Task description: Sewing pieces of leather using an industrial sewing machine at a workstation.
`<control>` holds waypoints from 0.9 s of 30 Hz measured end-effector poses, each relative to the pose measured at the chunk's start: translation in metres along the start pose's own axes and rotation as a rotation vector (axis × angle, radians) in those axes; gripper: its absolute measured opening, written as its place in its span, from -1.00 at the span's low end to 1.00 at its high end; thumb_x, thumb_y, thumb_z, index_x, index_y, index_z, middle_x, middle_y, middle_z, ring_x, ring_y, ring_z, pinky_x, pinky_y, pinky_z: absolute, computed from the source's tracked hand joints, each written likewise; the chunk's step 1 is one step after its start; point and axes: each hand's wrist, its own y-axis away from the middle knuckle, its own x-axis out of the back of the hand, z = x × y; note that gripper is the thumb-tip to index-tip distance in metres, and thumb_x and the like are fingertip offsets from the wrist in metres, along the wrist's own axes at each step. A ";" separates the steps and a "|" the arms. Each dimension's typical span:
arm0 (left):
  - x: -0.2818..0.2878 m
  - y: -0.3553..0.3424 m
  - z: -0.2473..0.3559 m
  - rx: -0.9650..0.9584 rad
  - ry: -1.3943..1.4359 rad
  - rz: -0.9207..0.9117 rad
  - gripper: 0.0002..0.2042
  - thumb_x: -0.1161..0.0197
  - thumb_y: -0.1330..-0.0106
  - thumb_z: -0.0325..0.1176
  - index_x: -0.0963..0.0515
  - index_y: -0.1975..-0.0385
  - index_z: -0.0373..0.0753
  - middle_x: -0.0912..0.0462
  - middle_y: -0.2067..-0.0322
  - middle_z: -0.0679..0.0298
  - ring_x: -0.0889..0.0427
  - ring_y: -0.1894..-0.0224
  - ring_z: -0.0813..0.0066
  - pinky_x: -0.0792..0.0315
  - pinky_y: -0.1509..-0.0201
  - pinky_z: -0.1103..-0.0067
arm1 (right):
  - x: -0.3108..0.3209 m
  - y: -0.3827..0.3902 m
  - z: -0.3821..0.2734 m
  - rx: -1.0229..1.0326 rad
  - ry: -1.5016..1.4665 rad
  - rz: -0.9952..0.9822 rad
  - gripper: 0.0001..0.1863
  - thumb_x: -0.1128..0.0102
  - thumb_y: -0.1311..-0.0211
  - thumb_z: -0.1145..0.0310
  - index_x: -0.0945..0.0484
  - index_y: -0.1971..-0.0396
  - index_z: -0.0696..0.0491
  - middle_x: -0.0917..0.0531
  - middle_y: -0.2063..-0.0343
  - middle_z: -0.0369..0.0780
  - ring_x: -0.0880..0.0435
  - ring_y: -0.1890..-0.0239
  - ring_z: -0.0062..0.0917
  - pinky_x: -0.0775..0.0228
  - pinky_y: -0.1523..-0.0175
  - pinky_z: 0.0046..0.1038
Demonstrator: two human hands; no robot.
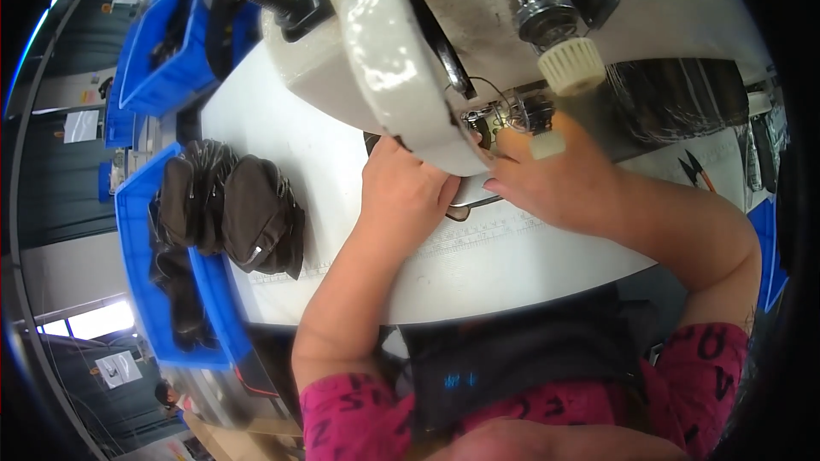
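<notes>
Tab (459, 213), mid-frame between left hand (406, 183) and right hand (559, 179), nearer left; long axis unclear. Both curl in at sewing machine (389, 60); grip hidden, can't tell.

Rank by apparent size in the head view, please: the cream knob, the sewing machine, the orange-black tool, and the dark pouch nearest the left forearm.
1. Sewing machine
2. Dark pouch
3. Cream knob
4. Orange-black tool

Head cam: wide fisheye, pitched down.
I'm viewing the white tabletop (478, 277) from above, close in; left hand (401, 185) and right hand (559, 179) sit near centre.
</notes>
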 end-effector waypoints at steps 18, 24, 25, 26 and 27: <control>-0.012 -0.010 -0.007 -0.148 -0.031 0.190 -0.73 -0.56 0.07 -0.43 -0.76 0.30 -0.10 -0.68 0.28 0.36 -0.67 0.26 0.30 -0.43 0.27 0.37 | 0.001 -0.003 -0.004 0.010 0.056 0.031 -0.86 -0.33 -0.19 0.30 -0.66 0.35 0.05 -0.62 0.54 -0.30 -0.67 0.41 -0.40 -0.46 0.28 -0.30; -0.012 -0.005 -0.004 -0.041 0.048 0.086 -0.75 -0.55 0.01 -0.48 -0.76 0.28 -0.17 -0.71 0.26 0.32 -0.68 0.25 0.25 -0.55 0.22 0.39 | 0.005 0.000 -0.007 0.014 0.004 -0.013 -0.78 -0.25 -0.21 0.37 -0.71 0.18 0.10 -0.65 0.55 -0.28 -0.70 0.43 -0.41 -0.48 0.34 -0.32; -0.010 -0.005 -0.003 0.003 0.079 0.043 -0.76 -0.54 -0.01 -0.50 -0.77 0.27 -0.19 -0.71 0.25 0.30 -0.67 0.24 0.22 -0.58 0.20 0.40 | 0.007 0.000 -0.007 0.011 0.004 -0.016 -0.78 -0.25 -0.21 0.37 -0.71 0.18 0.10 -0.65 0.55 -0.28 -0.70 0.43 -0.41 -0.48 0.34 -0.32; -0.008 -0.006 -0.002 0.002 0.083 0.042 -0.76 -0.54 -0.01 -0.50 -0.77 0.27 -0.19 -0.71 0.25 0.30 -0.67 0.24 0.22 -0.58 0.20 0.40 | 0.009 0.000 -0.007 0.011 0.009 -0.035 -0.77 -0.25 -0.22 0.37 -0.71 0.17 0.10 -0.65 0.54 -0.28 -0.71 0.42 -0.41 -0.49 0.34 -0.31; -0.005 -0.006 -0.001 0.009 0.073 0.016 -0.75 -0.52 -0.03 -0.51 -0.77 0.25 -0.19 -0.72 0.24 0.29 -0.67 0.24 0.20 -0.59 0.18 0.40 | 0.011 -0.001 -0.008 0.012 0.013 -0.052 -0.77 -0.24 -0.22 0.36 -0.71 0.17 0.10 -0.66 0.54 -0.28 -0.71 0.42 -0.40 -0.49 0.34 -0.31</control>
